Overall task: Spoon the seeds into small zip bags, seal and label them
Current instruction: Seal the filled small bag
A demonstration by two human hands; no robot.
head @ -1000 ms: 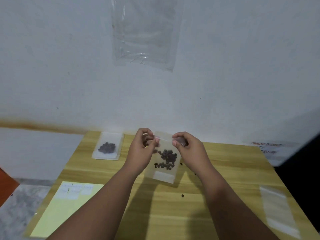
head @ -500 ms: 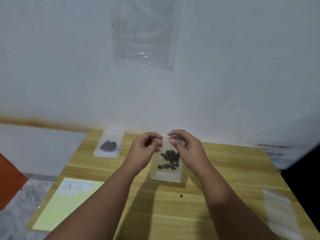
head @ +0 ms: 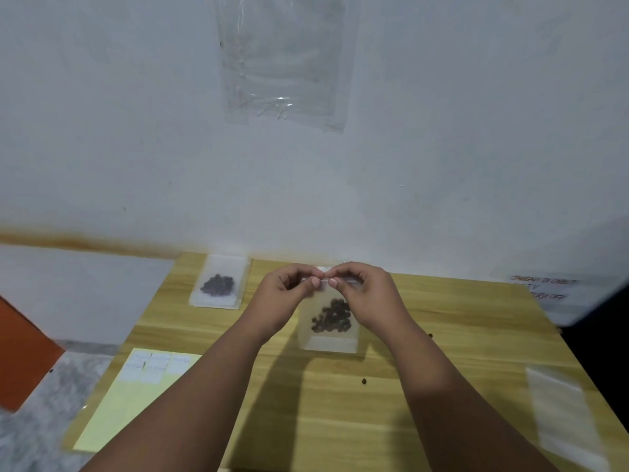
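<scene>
A small clear zip bag (head: pixel 329 337) with dark seeds (head: pixel 332 316) in its lower half hangs upright above the wooden table (head: pixel 425 386). My left hand (head: pixel 284 298) and my right hand (head: pixel 366 296) both pinch its top strip, thumbs and forefingers meeting at the middle. A second zip bag (head: pixel 219 284) holding dark seeds lies flat at the table's far left corner. A yellow label sheet (head: pixel 132 400) with a few white labels at its top lies at the near left.
An empty clear bag (head: pixel 565 413) lies at the table's right edge. Two loose seeds (head: pixel 364 381) lie on the wood near the middle. A large clear plastic bag (head: pixel 284 59) hangs on the white wall behind. An orange object (head: pixel 20 356) stands on the floor at left.
My two hands have come together along the bag's top strip; a second ago they were apart at its corners. The bag has shifted slightly right and now hangs straighter.
</scene>
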